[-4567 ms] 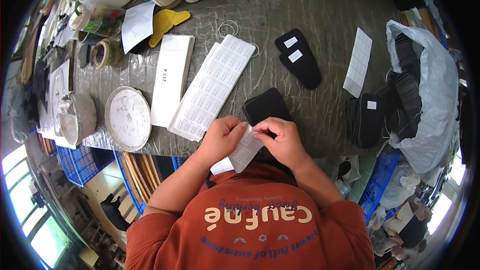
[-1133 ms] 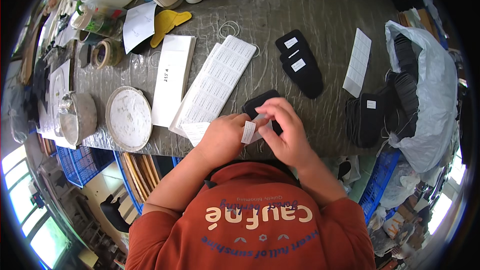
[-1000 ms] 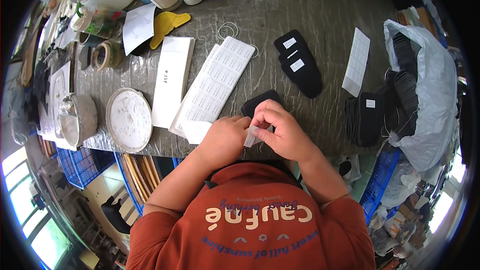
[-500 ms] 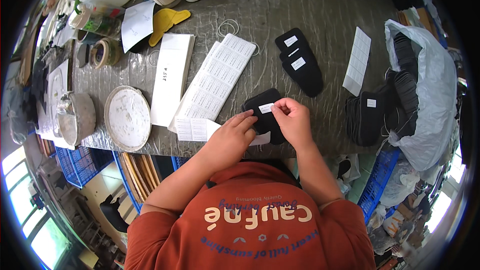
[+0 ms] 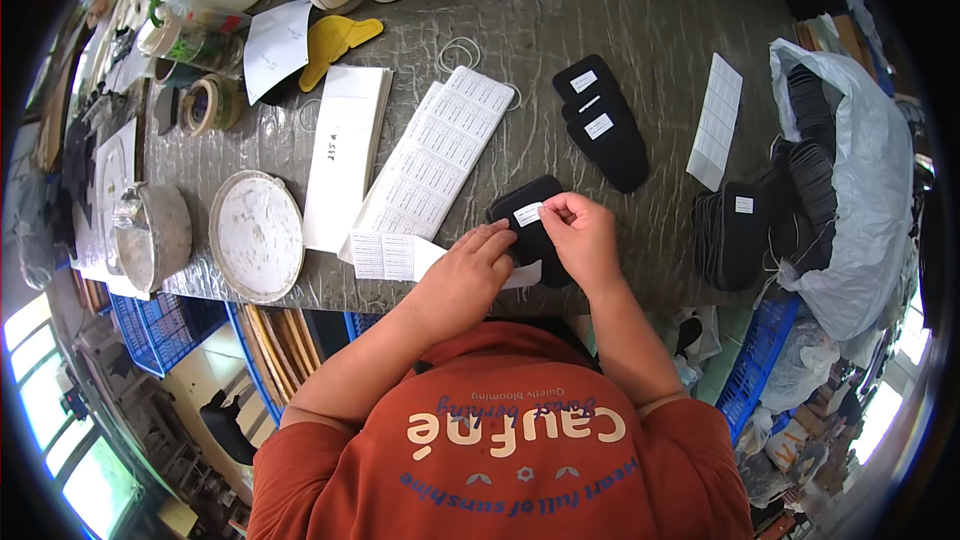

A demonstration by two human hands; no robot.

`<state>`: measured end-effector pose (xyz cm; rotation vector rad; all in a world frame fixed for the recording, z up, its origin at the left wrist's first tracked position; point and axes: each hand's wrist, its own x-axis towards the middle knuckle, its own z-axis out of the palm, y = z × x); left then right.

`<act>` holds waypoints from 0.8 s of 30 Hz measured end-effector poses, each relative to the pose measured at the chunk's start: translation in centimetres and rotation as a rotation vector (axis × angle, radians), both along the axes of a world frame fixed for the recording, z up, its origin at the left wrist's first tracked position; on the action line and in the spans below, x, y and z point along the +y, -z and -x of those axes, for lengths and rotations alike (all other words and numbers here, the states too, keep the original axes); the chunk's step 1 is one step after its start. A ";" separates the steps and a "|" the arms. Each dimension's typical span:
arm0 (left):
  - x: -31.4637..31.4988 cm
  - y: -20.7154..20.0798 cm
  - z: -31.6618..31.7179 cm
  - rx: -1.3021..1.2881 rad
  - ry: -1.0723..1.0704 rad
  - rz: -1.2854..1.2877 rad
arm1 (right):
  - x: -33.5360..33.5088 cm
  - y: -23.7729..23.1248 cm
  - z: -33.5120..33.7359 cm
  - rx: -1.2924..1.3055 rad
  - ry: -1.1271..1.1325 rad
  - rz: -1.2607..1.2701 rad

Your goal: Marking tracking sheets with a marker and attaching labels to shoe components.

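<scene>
The right hand [image 5: 584, 234] pinched the end of a small white label [image 5: 527, 214], and its fingers hid that end. Right under the grip lay a flat black pad [image 5: 530, 191] with round corners, partly covered by both hands. Just left of the grip, the left hand [image 5: 466, 274] hid part of a thin paper strip [image 5: 385, 256]; I couldn't tell if it held it.

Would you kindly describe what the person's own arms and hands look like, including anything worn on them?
The left hand and right hand are both ungloved, with no ring, watch or bracelet to be seen. The forearms are bare as well. Above them come the short, plain rust-red sleeves of a T-shirt printed in cream and blue.
</scene>
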<state>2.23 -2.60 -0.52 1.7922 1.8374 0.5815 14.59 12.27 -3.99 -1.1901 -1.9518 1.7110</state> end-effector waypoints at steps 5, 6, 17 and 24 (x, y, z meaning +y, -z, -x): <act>0.3 -0.2 -0.1 0.076 0.024 0.034 | 0.0 0.4 0.0 -0.046 0.015 -0.074; 0.3 -0.2 -0.2 0.076 0.025 0.034 | 0.0 0.2 0.1 -0.072 0.027 -0.072; 0.4 -0.1 -0.4 0.113 0.015 0.081 | 0.2 0.4 0.7 -0.161 0.063 -0.178; 0.4 -0.3 -0.3 0.081 0.021 0.076 | 1.0 0.9 0.2 -0.037 0.026 -0.510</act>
